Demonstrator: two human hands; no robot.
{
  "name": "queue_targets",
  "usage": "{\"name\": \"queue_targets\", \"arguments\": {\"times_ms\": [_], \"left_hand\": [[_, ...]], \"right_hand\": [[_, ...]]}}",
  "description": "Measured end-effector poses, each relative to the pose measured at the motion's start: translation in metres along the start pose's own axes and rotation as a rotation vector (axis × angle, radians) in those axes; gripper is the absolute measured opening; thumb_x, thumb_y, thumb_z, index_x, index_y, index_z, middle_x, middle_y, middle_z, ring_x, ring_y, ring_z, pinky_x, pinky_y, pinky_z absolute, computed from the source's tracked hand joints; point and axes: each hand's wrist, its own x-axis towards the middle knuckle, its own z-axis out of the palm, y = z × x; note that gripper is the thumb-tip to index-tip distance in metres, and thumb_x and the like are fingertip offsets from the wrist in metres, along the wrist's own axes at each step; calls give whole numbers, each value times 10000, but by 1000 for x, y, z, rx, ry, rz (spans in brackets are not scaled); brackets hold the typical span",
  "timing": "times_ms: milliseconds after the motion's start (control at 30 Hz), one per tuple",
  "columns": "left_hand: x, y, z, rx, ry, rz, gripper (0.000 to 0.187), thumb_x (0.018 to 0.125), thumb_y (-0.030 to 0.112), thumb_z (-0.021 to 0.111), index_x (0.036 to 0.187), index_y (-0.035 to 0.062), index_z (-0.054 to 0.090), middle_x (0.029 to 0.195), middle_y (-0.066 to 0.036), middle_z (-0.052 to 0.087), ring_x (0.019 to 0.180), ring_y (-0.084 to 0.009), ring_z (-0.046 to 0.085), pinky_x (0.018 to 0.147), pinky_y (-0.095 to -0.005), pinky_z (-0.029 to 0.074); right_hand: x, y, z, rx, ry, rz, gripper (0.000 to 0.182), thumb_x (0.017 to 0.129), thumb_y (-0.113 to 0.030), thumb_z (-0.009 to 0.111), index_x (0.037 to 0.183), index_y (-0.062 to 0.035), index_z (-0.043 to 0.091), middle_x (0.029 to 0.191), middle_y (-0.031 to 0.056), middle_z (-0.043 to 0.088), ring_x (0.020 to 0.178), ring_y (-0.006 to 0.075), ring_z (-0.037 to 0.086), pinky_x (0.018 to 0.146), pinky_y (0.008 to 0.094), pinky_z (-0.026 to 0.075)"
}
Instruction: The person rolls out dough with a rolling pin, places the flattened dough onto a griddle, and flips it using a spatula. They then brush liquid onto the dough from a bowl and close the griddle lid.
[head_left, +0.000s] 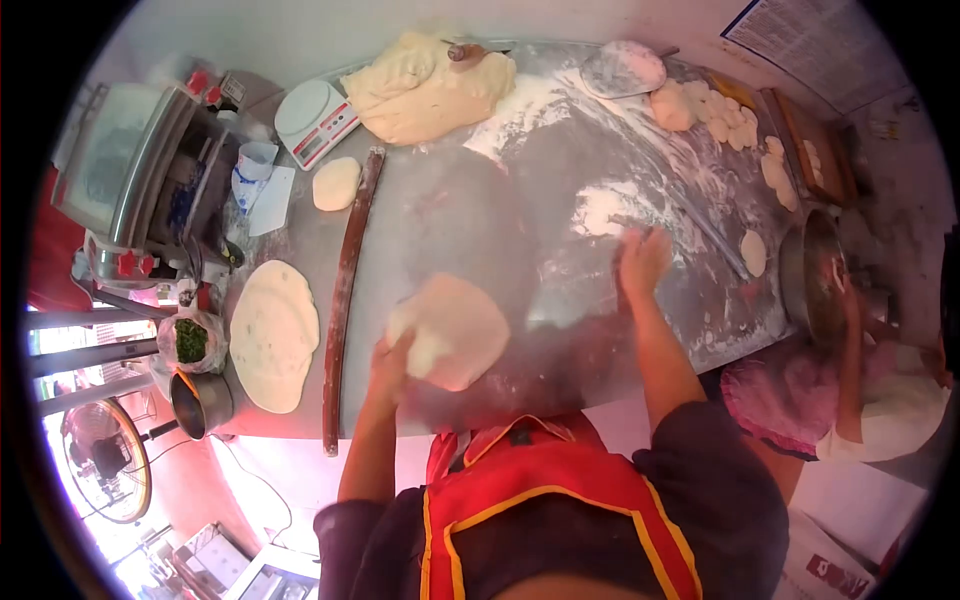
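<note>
My left hand [394, 362] grips the left edge of a flattened round of dough [462, 335], thumb and fingers closed on it near the table's front. The dough looks slightly blurred. My right hand [645, 262] reaches out over the floured metal table, just beside a patch of loose flour [602, 208]. Its fingers are smeared by motion, so their grip does not show. Left of the dough lies a long wooden rolling pin [350, 290]. Beyond it are a large flat dough sheet [275, 335] and a small dough ball [336, 184].
A big dough mass [425, 90] sits at the back beside a white scale [315, 118]. Small dough pieces [725, 115] lie at back right, near a thin rod [715, 240]. At left stand a machine [130, 165] and a pot [200, 402]. Another person's hand [848, 290] is by a round pan [812, 270].
</note>
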Motion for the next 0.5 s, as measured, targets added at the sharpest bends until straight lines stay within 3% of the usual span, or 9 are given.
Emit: {"name": "queue_targets", "arguments": {"times_ms": [67, 133, 200, 267, 300, 367, 400, 467, 500], "left_hand": [[-24, -4, -25, -165, 134, -12, 397, 958, 183, 566, 1297, -11, 497, 1197, -119, 611, 1081, -232, 610, 949, -379, 493], [-39, -5, -47, -126, 129, 102, 439, 957, 176, 569, 1338, -6, 447, 1261, -123, 569, 1120, -243, 589, 968, -394, 482], [-44, 4, -49, -182, 153, 153, 468, 956, 170, 571, 1361, -6, 414, 1302, -125, 540, 1153, -252, 568, 984, -405, 474], [-45, 39, -36, -337, 211, 142, 479, 956, 165, 570, 1368, -10, 399, 1322, -127, 522, 1180, -258, 547, 996, -413, 467], [-48, 59, -23, -345, 268, 138, 436, 965, 160, 556, 1355, 6, 436, 1261, -112, 569, 1127, -263, 581, 955, -408, 487], [-55, 93, 1, 114, 206, 191, 434, 948, 150, 571, 1342, 5, 461, 1208, -127, 599, 1082, -281, 606, 922, -395, 497], [-57, 107, 15, 341, 176, 213, 434, 939, 145, 579, 1335, 5, 474, 1182, -135, 614, 1060, -290, 618, 906, -388, 502], [-57, 112, 61, 1007, 123, 573, 481, 893, 151, 606, 1332, -4, 483, 1181, -169, 616, 1037, -340, 621, 893, -391, 498], [-54, 107, 81, 1217, 89, 716, 509, 873, 160, 617, 1335, -5, 482, 1204, -187, 604, 1050, -364, 612, 903, -393, 489]], "right_hand": [[4, 12, 20, -192, 142, 171, 568, 933, -400, 490, 1347, -13, 457, 1421, 247, 395, 1335, 421, 337, 1096, 559, 231], [-7, -27, 57, -328, -50, -219, 648, 910, -447, 512, 1407, -49, 393, 1448, 241, 365, 1370, 436, 273, 1097, 613, 188], [-60, -94, 30, -79, -387, -420, 677, 870, -397, 588, 1427, -75, 377, 1493, 218, 318, 1405, 393, 233, 1129, 564, 176], [-123, -100, 25, 130, -312, -840, 651, 861, -378, 613, 1408, -95, 404, 1463, 187, 372, 1398, 383, 252, 1118, 555, 228], [-140, -96, 14, 149, -360, -912, 624, 863, -365, 616, 1390, -90, 423, 1437, 189, 400, 1383, 382, 279, 1108, 543, 255], [-154, -84, -11, 189, -462, -1068, 571, 869, -337, 620, 1353, -79, 462, 1386, 193, 455, 1353, 378, 332, 1086, 519, 310], [-147, -80, -19, 258, -476, -917, 569, 876, -349, 618, 1353, -79, 464, 1359, 188, 478, 1311, 360, 384, 1064, 499, 338], [-129, -74, -30, 382, -500, -603, 567, 889, -371, 613, 1352, -78, 467, 1305, 178, 525, 1228, 326, 488, 1020, 461, 393], [-123, -72, -28, 679, -587, -379, 553, 890, -355, 621, 1337, -64, 474, 1286, 162, 536, 1192, 292, 511, 1002, 427, 408]]}}
